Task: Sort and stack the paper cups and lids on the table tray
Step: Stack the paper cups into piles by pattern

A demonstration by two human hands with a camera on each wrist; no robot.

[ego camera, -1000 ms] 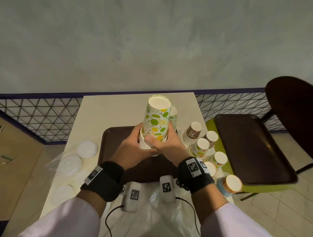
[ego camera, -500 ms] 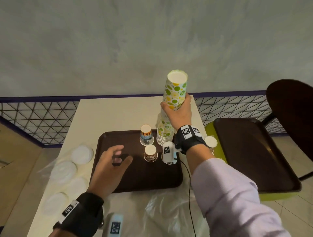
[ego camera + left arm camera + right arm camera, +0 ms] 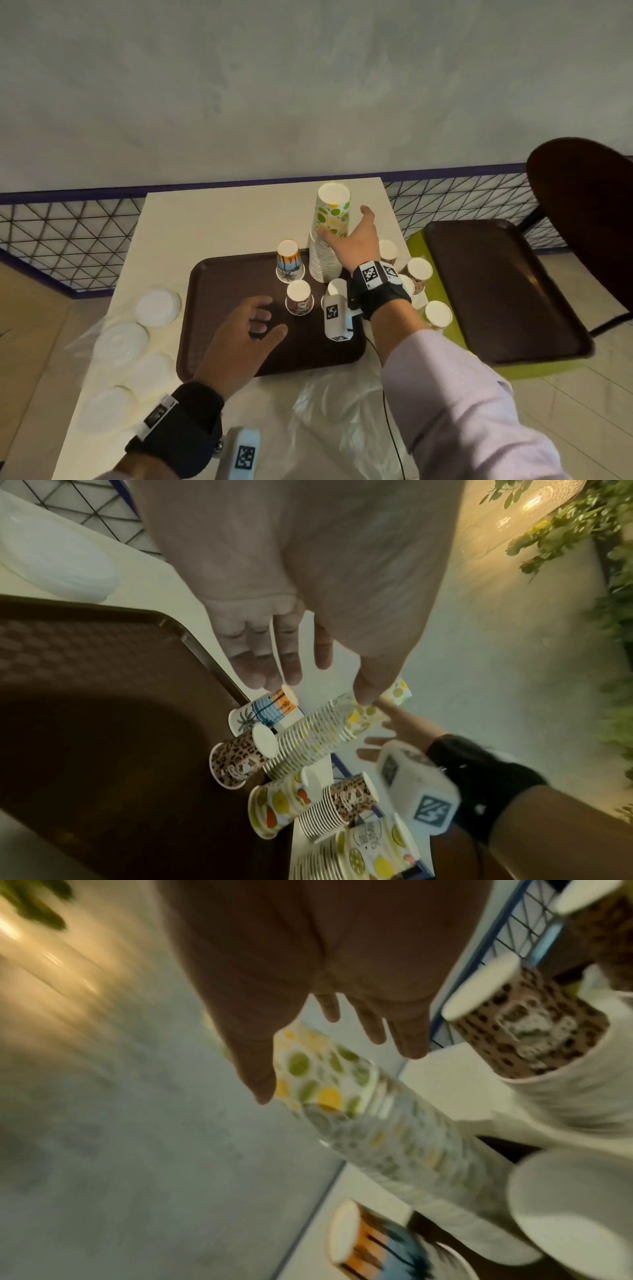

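A tall stack of green-and-yellow dotted cups (image 3: 329, 236) stands upside down at the far right corner of the brown tray (image 3: 219, 342). My right hand (image 3: 352, 233) is beside its upper part with fingers spread and straight, gripping nothing; the thumb (image 3: 257, 1074) lies next to the stack (image 3: 394, 1123). A palm-tree cup (image 3: 289, 262) and a leopard-print cup (image 3: 299, 298) stand upside down on the tray left of the stack. My left hand (image 3: 253, 325) hovers over the tray's middle, fingers relaxed and empty, as the left wrist view (image 3: 308, 674) also shows.
Several more upside-down cups (image 3: 418, 274) stand on the table right of the tray. White lids (image 3: 157, 305) lie along the table's left edge. A crumpled clear plastic bag (image 3: 342, 411) lies near me. A second brown tray (image 3: 496, 291) rests on a green seat to the right.
Both hands held the dotted stack one second ago. The right hand then carried it onto the cups at the tray's far right corner, lowered it and let go; the left hand dropped over the tray.
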